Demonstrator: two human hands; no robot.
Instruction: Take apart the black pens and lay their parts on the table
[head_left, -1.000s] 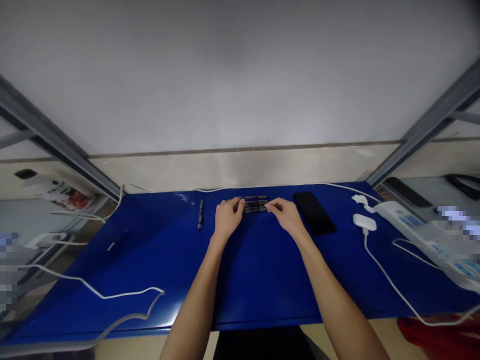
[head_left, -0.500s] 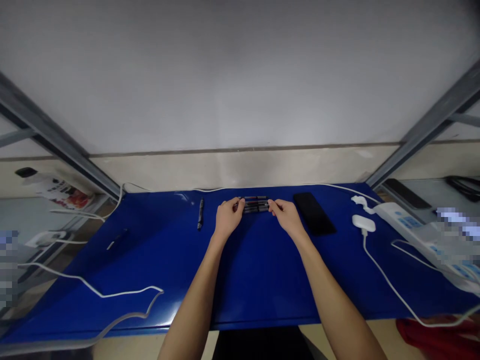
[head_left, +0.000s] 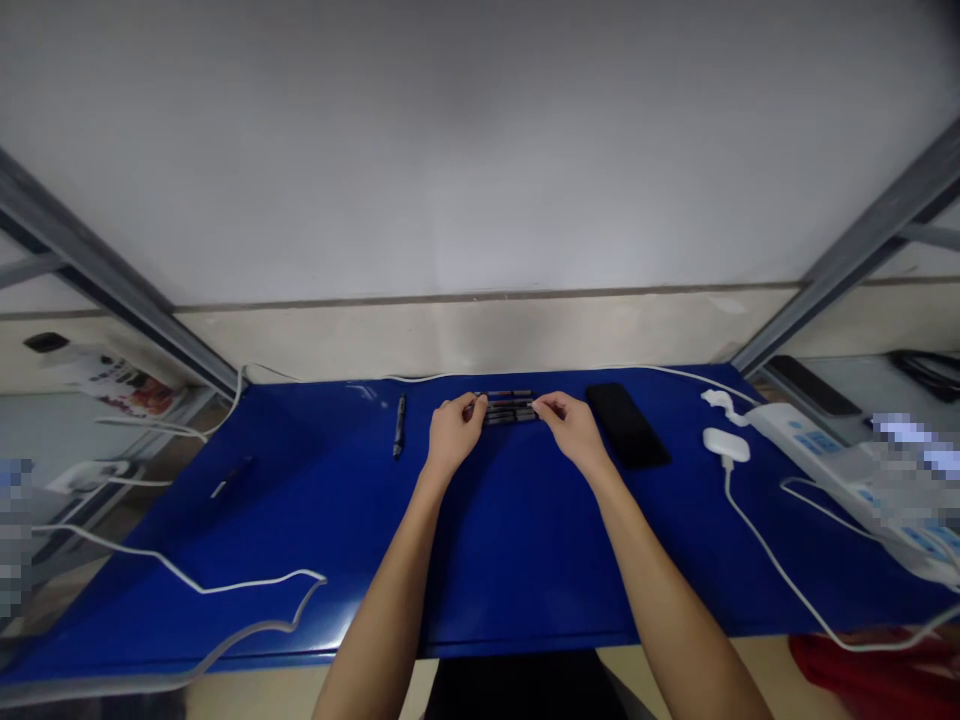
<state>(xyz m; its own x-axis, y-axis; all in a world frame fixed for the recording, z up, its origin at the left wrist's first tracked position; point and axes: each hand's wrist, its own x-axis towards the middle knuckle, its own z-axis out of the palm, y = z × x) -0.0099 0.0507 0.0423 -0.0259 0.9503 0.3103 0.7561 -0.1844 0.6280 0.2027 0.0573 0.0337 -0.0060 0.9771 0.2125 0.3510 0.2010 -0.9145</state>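
Note:
Several dark pens (head_left: 510, 416) lie side by side, roughly level, near the back of the blue desktop. My left hand (head_left: 454, 432) is closed on the left end of one pen in the row, thumb against fingers. On the other side my right hand (head_left: 571, 428) pinches at the right end of the row, fingertips on a pen's tip. The fingers partly hide the pen ends. Left of my left hand, a single dark pen (head_left: 400, 425) lies apart, pointing away from me. To the right of my right hand rests a black phone (head_left: 627, 426).
Another dark pen (head_left: 231, 479) lies far left, near a white cable (head_left: 247, 585). At right are a white earbud case (head_left: 726, 444) on a cable and a white power strip (head_left: 817, 450). A wall (head_left: 487, 335) borders the desk's back; a bottle (head_left: 112, 378) stands beyond its left side.
My right hand has shifted slightly left along the row of pens, and the pens there sit a little closer together. My left hand keeps nearly the same place.

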